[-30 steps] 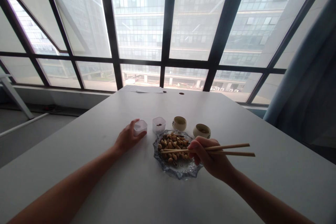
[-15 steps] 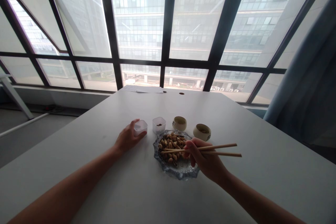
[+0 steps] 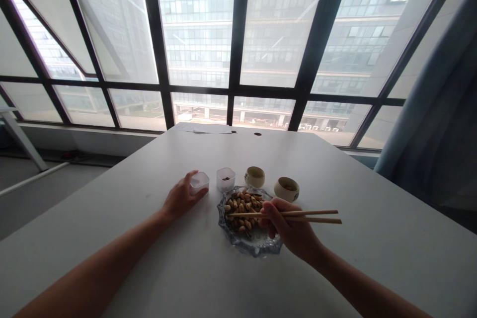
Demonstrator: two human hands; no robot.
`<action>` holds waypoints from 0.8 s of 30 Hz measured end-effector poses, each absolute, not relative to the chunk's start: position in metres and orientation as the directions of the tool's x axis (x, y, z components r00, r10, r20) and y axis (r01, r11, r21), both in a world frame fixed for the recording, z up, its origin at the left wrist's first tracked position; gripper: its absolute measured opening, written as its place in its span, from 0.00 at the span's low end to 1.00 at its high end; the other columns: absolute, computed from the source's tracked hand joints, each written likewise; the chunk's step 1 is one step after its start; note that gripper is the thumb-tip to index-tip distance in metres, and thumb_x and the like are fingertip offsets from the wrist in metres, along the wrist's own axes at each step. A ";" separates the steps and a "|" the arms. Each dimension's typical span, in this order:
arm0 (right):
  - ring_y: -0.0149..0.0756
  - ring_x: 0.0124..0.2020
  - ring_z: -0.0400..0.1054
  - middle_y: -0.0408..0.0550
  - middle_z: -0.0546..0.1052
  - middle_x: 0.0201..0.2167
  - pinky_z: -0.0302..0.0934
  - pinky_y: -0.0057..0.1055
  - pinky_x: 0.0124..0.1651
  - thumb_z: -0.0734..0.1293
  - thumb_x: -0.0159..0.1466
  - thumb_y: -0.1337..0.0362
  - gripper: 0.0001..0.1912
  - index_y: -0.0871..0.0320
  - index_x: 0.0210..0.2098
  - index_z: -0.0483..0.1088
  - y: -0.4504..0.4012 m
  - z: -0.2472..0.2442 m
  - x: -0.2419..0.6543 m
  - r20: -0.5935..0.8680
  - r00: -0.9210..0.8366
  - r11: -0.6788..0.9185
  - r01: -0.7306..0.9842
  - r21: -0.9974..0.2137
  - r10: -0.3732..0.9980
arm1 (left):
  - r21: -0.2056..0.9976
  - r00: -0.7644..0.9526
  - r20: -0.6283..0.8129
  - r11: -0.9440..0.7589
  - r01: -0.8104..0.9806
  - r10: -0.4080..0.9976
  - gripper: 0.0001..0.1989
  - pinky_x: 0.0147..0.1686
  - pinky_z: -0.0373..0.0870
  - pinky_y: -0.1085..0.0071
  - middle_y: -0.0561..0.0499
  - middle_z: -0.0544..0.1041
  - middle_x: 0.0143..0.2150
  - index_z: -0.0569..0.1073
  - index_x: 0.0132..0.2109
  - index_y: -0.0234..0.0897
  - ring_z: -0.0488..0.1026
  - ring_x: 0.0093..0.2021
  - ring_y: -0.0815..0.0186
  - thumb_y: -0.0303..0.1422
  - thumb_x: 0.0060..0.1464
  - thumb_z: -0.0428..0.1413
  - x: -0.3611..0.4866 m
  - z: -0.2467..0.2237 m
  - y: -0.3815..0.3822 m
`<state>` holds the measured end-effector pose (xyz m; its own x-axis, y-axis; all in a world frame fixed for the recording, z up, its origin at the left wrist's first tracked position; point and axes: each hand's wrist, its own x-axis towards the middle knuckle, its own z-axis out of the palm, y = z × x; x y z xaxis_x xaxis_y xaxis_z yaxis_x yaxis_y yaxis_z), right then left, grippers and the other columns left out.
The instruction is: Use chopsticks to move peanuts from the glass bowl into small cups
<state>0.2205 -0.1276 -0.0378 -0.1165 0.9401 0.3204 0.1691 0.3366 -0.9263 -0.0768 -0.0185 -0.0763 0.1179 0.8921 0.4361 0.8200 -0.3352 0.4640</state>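
Observation:
My right hand (image 3: 285,223) grips a pair of wooden chopsticks (image 3: 316,219), whose tips reach over the left part of a glass dish (image 3: 257,249) with a scalloped rim. Pistachios (image 3: 244,207) in their shells are heaped in the dish; whether the tips pinch one I cannot tell. At the left, my left hand (image 3: 182,195) wraps its thumb and fingers around a small clear plastic box (image 3: 200,184) standing on the table. A second clear plastic box (image 3: 225,181), with a few small dark bits in it, stands just right of that one.
Behind the dish are two beige ceramic cups, one cup (image 3: 255,177) near the middle and another cup (image 3: 286,189) to its right. Sheets of paper (image 3: 203,128) lie at the far end of the white table (image 3: 167,268). A blue curtain (image 3: 428,109) hangs at the right.
The chopsticks have closed, their tips now together over the pistachios instead of slightly apart. My left hand stays on its plastic box.

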 end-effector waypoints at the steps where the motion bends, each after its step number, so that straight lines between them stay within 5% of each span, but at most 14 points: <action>1: 0.29 0.15 0.64 0.44 0.74 0.18 0.57 0.25 0.17 0.65 0.64 0.42 0.25 0.57 0.24 0.68 -0.127 -0.038 0.221 0.326 -0.119 0.343 0.180 -0.922 0.938 | 0.464 0.118 0.435 -0.335 0.820 0.893 0.33 0.47 0.73 0.57 0.39 0.78 0.52 0.64 0.62 0.37 0.77 0.47 0.51 0.50 0.55 0.56 -0.077 -0.076 -0.019; 15: 0.29 0.16 0.65 0.44 0.73 0.18 0.58 0.24 0.18 0.64 0.67 0.47 0.24 0.58 0.23 0.68 -0.127 -0.038 0.224 0.393 -0.170 0.425 0.252 -0.869 0.904 | 0.475 0.107 0.426 -0.323 0.819 0.899 0.32 0.47 0.73 0.58 0.40 0.78 0.53 0.64 0.62 0.38 0.78 0.48 0.52 0.49 0.55 0.57 -0.075 -0.074 -0.020; 24: 0.30 0.13 0.65 0.45 0.74 0.16 0.57 0.25 0.15 0.69 0.61 0.42 0.25 0.58 0.23 0.69 -0.124 -0.035 0.223 0.334 -0.067 0.339 0.103 -0.935 0.940 | 0.476 0.104 0.423 -0.318 0.820 0.900 0.33 0.48 0.73 0.58 0.39 0.77 0.54 0.64 0.62 0.38 0.77 0.49 0.51 0.50 0.55 0.56 -0.075 -0.076 -0.019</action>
<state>0.2231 -0.1244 -0.0347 -0.0674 0.9403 0.3337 0.1027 0.3392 -0.9351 -0.0751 -0.0193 -0.0755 0.1040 0.9003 0.4226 0.8195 -0.3184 0.4765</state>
